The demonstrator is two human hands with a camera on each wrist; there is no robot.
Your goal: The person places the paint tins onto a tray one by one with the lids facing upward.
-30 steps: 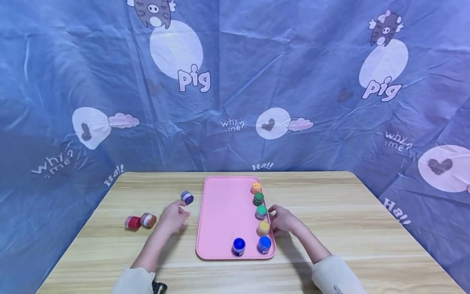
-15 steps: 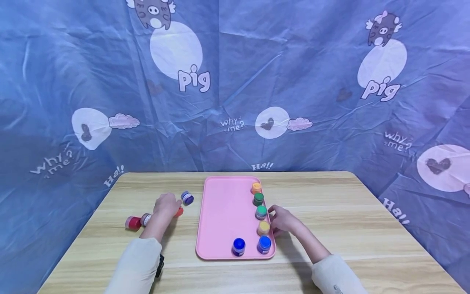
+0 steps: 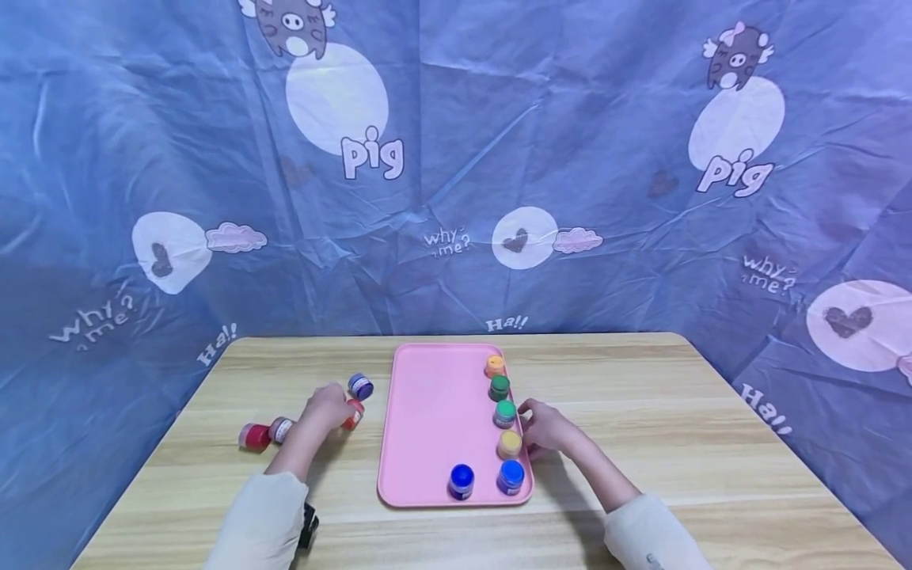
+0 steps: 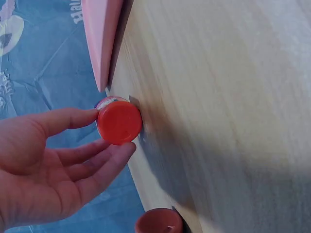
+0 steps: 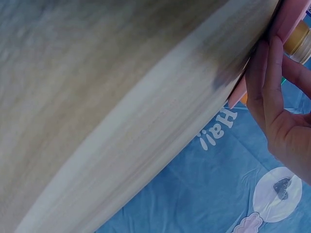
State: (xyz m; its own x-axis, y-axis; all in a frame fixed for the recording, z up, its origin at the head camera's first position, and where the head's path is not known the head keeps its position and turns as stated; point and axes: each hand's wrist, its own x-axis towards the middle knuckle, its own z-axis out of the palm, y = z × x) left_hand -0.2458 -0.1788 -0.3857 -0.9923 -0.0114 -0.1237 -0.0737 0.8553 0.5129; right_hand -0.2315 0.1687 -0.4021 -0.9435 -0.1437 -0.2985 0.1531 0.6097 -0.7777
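My left hand (image 3: 329, 408) pinches an orange-red paint jar (image 4: 119, 122) between thumb and fingers, left of the pink tray (image 3: 427, 412). Its round orange-red end faces the left wrist camera. Just behind it lies a purple paint jar (image 3: 360, 386). A brown-red paint jar (image 4: 159, 222) and a red paint jar (image 3: 254, 437) lie farther left. My right hand (image 3: 550, 427) touches the tray's right edge, its fingers fairly straight against the outer wall in the right wrist view. Beside it, inside the tray, stand a yellow jar (image 3: 509, 444) and a light green jar (image 3: 504, 413).
Along the tray's right side also stand an orange jar (image 3: 495, 365), a dark green jar (image 3: 499, 387) and a blue jar (image 3: 510, 476). A dark blue jar (image 3: 461, 480) stands near the front edge. A blue printed curtain (image 3: 456, 174) hangs behind the wooden table (image 3: 684, 443).
My left hand first moved left from beside the purple jar to the orange-red jar, then slightly right, now pinching it. The right hand stays at the tray's edge.
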